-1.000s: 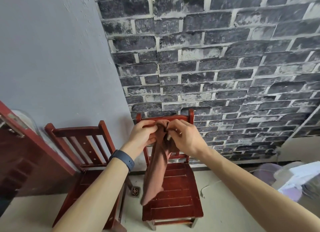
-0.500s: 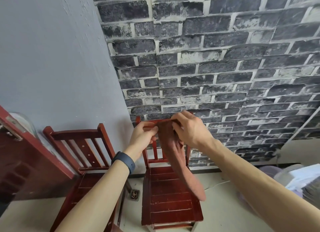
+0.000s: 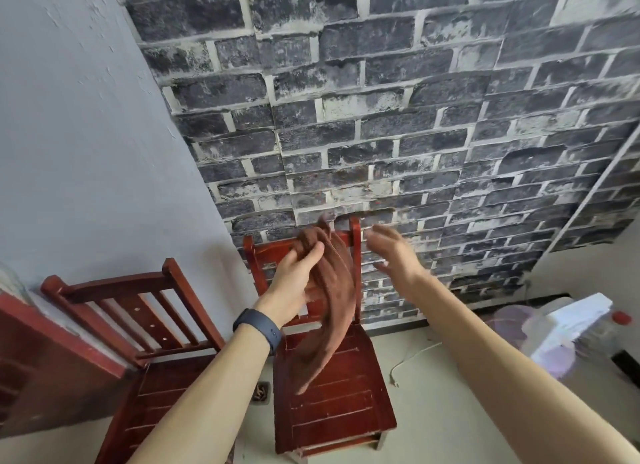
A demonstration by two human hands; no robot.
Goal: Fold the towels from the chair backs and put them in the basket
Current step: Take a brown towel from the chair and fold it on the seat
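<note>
Right now only the left hand (image 3: 298,273) grips the brown towel (image 3: 334,311), bunched and dangling above the right-hand chair (image 3: 346,425). The right hand (image 3: 394,259) is spread and released just right of it, holding nothing. On one grip, the twisted bundle may slip or fold crooked. A pale floor (image 3: 450,411) lies below, a brick wall (image 3: 381,134) stands behind, and a second chair (image 3: 114,285) is at the left.

On the floor (image 3: 436,425): left chair (image 3: 166,394) and right chair (image 3: 332,415), side by side near the walls. White cable (image 3: 411,358) lies right of the right chair.
</note>
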